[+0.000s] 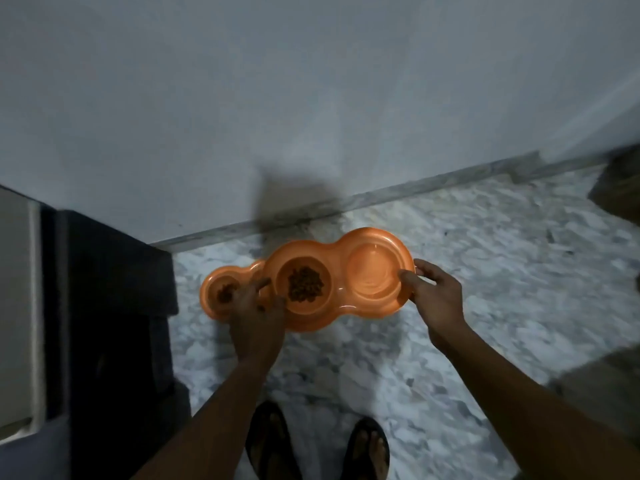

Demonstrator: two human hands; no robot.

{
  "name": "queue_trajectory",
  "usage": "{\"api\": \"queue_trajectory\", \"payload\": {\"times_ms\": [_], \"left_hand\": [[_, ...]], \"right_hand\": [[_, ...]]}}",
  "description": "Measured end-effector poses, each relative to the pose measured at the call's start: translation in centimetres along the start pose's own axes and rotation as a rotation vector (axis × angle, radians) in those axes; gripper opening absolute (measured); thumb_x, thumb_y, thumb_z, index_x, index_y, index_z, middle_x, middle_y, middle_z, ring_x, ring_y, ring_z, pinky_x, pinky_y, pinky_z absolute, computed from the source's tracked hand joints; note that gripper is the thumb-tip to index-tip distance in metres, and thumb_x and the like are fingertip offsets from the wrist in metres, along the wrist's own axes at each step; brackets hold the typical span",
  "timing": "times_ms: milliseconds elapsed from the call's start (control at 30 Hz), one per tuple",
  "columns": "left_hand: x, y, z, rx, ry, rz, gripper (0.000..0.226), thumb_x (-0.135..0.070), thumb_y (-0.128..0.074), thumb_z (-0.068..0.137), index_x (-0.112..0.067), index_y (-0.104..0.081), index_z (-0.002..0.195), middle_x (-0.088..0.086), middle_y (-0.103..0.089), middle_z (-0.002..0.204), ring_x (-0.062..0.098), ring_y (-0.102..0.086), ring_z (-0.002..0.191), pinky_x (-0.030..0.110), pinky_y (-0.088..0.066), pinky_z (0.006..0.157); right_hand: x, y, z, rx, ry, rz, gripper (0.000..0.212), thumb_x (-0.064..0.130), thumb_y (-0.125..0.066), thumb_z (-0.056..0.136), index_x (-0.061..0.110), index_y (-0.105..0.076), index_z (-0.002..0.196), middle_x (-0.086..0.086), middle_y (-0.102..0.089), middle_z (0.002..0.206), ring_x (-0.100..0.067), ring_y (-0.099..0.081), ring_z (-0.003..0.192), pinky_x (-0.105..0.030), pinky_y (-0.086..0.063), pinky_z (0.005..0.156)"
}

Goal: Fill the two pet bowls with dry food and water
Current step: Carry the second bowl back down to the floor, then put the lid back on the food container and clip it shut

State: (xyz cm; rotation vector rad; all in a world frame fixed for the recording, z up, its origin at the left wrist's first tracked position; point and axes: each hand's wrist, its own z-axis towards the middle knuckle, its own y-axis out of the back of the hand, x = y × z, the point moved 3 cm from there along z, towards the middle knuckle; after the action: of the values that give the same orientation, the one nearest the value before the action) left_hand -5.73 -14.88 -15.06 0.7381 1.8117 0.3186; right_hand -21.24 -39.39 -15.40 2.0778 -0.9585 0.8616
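An orange double pet bowl sits in the middle of the view, over the marble floor. Its left well holds a heap of brown dry food. Its right well looks glossy with faint rings, and I cannot tell if it holds water. My left hand grips the bowl's left end, fingers curled over the rim. My right hand grips the right rim, thumb on top. A second, smaller orange dish with a little food lies to the left, partly hidden by my left hand.
A dark cabinet stands close on the left, with a pale appliance edge beside it. The grey wall and skirting run behind the bowl. A dark object sits at far right. My sandalled feet are below.
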Motion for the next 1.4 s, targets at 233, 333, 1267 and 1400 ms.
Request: {"api": "queue_trajectory", "payload": {"times_ms": [233, 333, 1267, 1400], "left_hand": [[12.6, -15.3, 8.9, -0.017, 0.064, 0.020, 0.034, -0.018, -0.070, 0.082, -0.019, -0.067, 0.116, 0.009, -0.068, 0.115, 0.029, -0.063, 0.107, 0.044, -0.052, 0.092], [16.0, -20.1, 11.8, -0.040, 0.119, 0.015, 0.032, -0.019, -0.071, 0.081, -0.021, -0.068, 0.113, 0.009, -0.069, 0.113, 0.030, -0.064, 0.107, 0.044, -0.053, 0.091], [4.2, -11.1, 7.4, 0.309, 0.007, 0.234, 0.049, -0.016, -0.072, 0.082, -0.009, -0.059, 0.128, 0.013, -0.063, 0.128, 0.030, -0.056, 0.121, 0.030, -0.041, 0.095], [-5.7, -0.7, 2.5, 0.373, -0.098, 0.302, 0.050, -0.023, -0.072, 0.081, -0.011, -0.058, 0.128, 0.015, -0.065, 0.121, 0.032, -0.057, 0.118, 0.034, -0.040, 0.100]], "right_hand": [[-14.9, -5.3, 15.0, -0.061, -0.025, -0.039, 0.056, 0.037, -0.079, 0.062, 0.019, -0.075, 0.115, -0.001, -0.074, 0.117, -0.026, -0.070, 0.112, -0.052, -0.056, 0.100], [-18.6, -7.1, 19.6, -0.096, -0.021, -0.061, 0.054, 0.038, -0.076, 0.065, 0.019, -0.076, 0.115, -0.002, -0.074, 0.116, -0.025, -0.070, 0.110, -0.049, -0.057, 0.099], [-8.8, -7.0, 5.2, -0.050, -0.013, -0.335, 0.057, 0.051, -0.057, 0.099, 0.016, -0.056, 0.143, -0.008, -0.057, 0.149, -0.028, -0.051, 0.138, -0.035, -0.039, 0.109], [2.3, -4.1, -5.7, 0.077, 0.060, -0.403, 0.055, 0.055, -0.059, 0.096, 0.023, -0.059, 0.141, -0.002, -0.060, 0.145, -0.023, -0.056, 0.132, -0.033, -0.044, 0.102]]}}
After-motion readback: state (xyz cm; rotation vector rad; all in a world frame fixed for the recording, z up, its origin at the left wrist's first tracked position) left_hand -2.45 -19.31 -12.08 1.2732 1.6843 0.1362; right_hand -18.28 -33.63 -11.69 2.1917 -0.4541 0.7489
